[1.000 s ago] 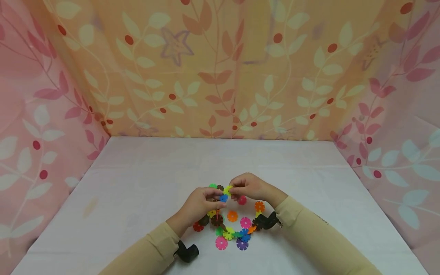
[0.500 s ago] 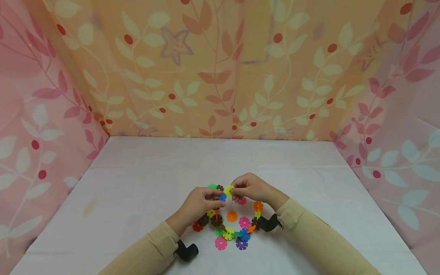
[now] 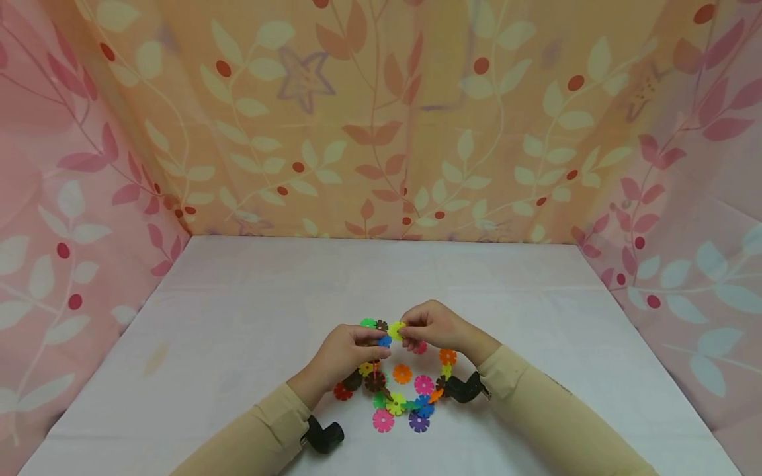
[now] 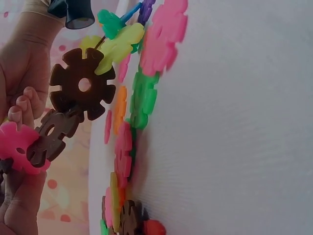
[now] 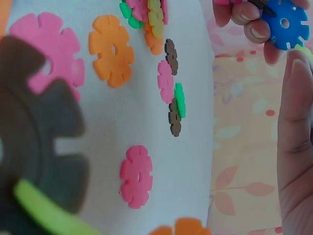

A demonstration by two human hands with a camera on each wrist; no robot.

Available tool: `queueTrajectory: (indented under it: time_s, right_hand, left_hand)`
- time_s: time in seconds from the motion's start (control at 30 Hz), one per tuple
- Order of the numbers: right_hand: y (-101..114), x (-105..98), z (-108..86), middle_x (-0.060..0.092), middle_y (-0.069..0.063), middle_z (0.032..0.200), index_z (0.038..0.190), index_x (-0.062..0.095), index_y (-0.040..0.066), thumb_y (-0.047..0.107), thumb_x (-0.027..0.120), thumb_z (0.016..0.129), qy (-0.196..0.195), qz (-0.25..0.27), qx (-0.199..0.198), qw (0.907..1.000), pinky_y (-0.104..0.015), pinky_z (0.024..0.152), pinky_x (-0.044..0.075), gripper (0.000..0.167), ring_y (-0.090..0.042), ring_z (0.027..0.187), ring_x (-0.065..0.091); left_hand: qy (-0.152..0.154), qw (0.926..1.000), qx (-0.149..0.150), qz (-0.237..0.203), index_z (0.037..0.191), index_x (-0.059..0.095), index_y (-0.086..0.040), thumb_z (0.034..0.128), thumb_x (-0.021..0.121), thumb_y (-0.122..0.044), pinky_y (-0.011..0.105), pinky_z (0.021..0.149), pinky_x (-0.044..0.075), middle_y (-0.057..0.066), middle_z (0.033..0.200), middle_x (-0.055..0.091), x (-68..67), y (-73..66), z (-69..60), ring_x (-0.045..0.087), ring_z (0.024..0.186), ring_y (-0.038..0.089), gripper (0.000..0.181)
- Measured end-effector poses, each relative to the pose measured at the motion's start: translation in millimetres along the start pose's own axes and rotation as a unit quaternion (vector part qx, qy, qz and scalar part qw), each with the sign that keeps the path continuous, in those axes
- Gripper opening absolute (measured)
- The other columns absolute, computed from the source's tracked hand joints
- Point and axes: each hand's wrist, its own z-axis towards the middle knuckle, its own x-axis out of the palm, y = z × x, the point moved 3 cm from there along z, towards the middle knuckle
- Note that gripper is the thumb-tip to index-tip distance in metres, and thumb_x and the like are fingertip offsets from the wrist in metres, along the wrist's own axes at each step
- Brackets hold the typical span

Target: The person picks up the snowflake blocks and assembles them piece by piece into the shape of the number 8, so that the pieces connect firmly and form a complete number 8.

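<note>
Pink disc (image 3: pixel 383 420) and purple disc (image 3: pixel 419 422), notched: side by side toward the table's (image 3: pixel 268 297) near edge. Chain of linked discs (image 3: pixel 395 404), multicoloured: curving beyond them. Orange disc (image 3: pixel 402 374), single: inside the curve. Left hand (image 3: pixel 339 350): thumb and fingers clamped on blue disc (image 3: pixel 384 341), which lies between the tips. Right hand (image 3: pixel 442 325): fingertips pinching yellow disc (image 3: pixel 396 330) by its right rim; interlock with blue cannot be told. Leaf-patterned cloth (image 3: pixel 381 132): behind the table's far edge.
</note>
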Motion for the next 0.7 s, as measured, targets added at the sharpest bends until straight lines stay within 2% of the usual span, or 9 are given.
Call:
queueTrajectory:
  time_s: [0.1, 0.27, 0.47, 0.7]
  right_hand:
    - [0, 0, -1.1, 0.063, -0.021, 0.070, 0.081, 0.065, -0.006, 0.000, 0.055, 0.089, -0.003, -0.010, -0.007, 0.9999, -0.052, 0.063, 0.051, 0.014, -0.042, 0.063, 0.057]
    - [-3, 1, -0.2, 0.063, -0.021, 0.071, 0.081, 0.065, -0.006, 0.000, 0.055, 0.089, 0.000, -0.017, -0.013, 0.9998, -0.041, 0.060, 0.053, 0.014, -0.031, 0.060, 0.059]
    - [-4, 3, 0.7, 0.063, -0.023, 0.071, 0.082, 0.066, -0.008, 0.000, 0.054, 0.089, 0.002, 0.013, -0.008, 0.9999, -0.033, 0.058, 0.054, 0.016, -0.026, 0.059, 0.060]
    - [-32, 5, 10.7, 0.064, -0.018, 0.069, 0.086, 0.065, -0.011, 0.004, 0.053, 0.091, 0.000, 0.037, 0.014, 0.9992, -0.032, 0.053, 0.052, 0.019, -0.020, 0.057, 0.059]
  left_hand:
    - [-0.001, 1.0000, 0.002, -0.002, 0.106, 0.069, -0.011, 0.0731, 0.072, -0.044, 0.028, 0.075, 0.052, -0.002, 0.091, 0.068, 0.3, -1.0, -0.3, 0.059, 0.086, 0.015, 0.047]
    - [-0.003, 1.0000, 0.005, -0.001, 0.108, 0.068, -0.009, 0.0734, 0.072, -0.043, 0.028, 0.075, 0.052, -0.001, 0.090, 0.068, 0.9, -2.7, -0.3, 0.060, 0.085, 0.015, 0.049]
    - [-0.008, 0.9998, 0.006, 0.018, 0.110, 0.067, -0.009, 0.0753, 0.071, -0.041, 0.027, 0.075, 0.051, -0.002, 0.092, 0.069, 3.1, -1.5, 2.0, 0.060, 0.088, 0.015, 0.047]
    - [-0.016, 0.9997, 0.008, 0.014, 0.110, 0.067, -0.006, 0.0787, 0.070, -0.035, 0.027, 0.074, 0.051, -0.002, 0.083, 0.070, 6.9, -0.7, 2.9, 0.063, 0.084, 0.013, 0.043]
